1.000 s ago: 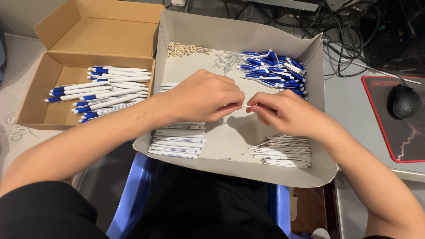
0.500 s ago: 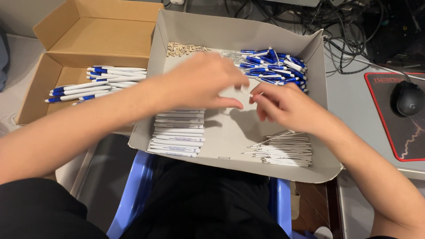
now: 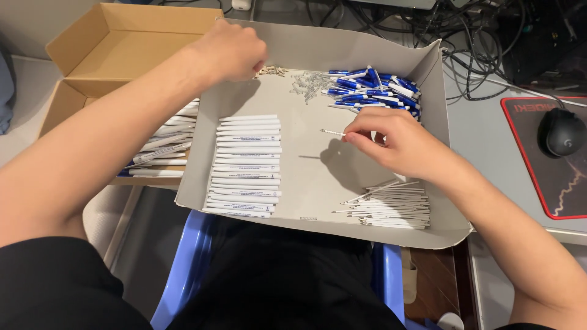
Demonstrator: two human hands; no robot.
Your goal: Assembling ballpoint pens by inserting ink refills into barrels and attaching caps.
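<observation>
2 hands work over a shallow grey cardboard tray [image 3: 428, 67] that rests on the person's lap. The right hand [image 3: 391, 143] pinches a thin pen refill [image 3: 333, 132] between thumb and fingertips and holds it level above the middle of the tray, with a small spring on its tip, as far as I can see. The left hand [image 3: 235, 52] reaches to the far left corner, its fingers closed down on a small heap of little tip pieces [image 3: 272, 71]; whether it grips one already, I cannot tell. Beside that heap lie loose springs [image 3: 306, 82] and blue pen parts [image 3: 373, 85]. White pen barrels [image 3: 244, 165] lie in a neat row at the left, more refills [image 3: 391, 208] at the near right. I judge that the step in hand is picking a small piece for this refill; the next move needs a fine pinch on 1 piece only.
</observation>
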